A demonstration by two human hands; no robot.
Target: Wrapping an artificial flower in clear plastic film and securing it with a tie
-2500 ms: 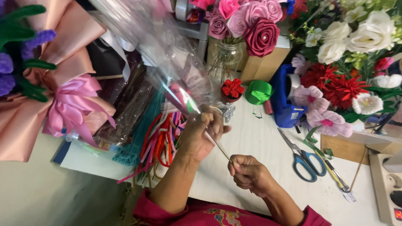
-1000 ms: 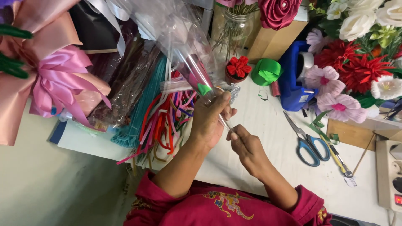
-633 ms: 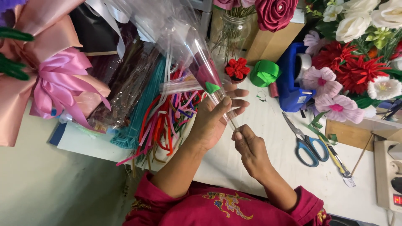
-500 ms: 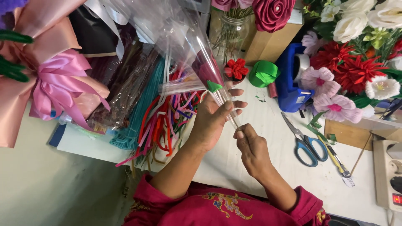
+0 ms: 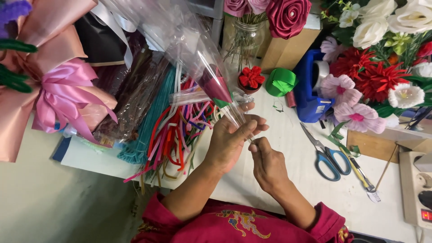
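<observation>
The clear plastic sleeve can slip or crumple, I think, because it is smooth and loose at the top, and the thin stem inside can bend if the grip becomes too tight. The dark red flower bud may also slide out of its place in the cone.

The left hand is closed around the narrow lower end of the sleeve, above the worktop; its fingers are curled on the plastic and the stem. The right hand is just below, touching the left one, and its fingers are pinched together on the bottom of the stem, almost fully closed.

Colourful fuzzy wires lie near the left hand, and scissors lie near the right.
</observation>
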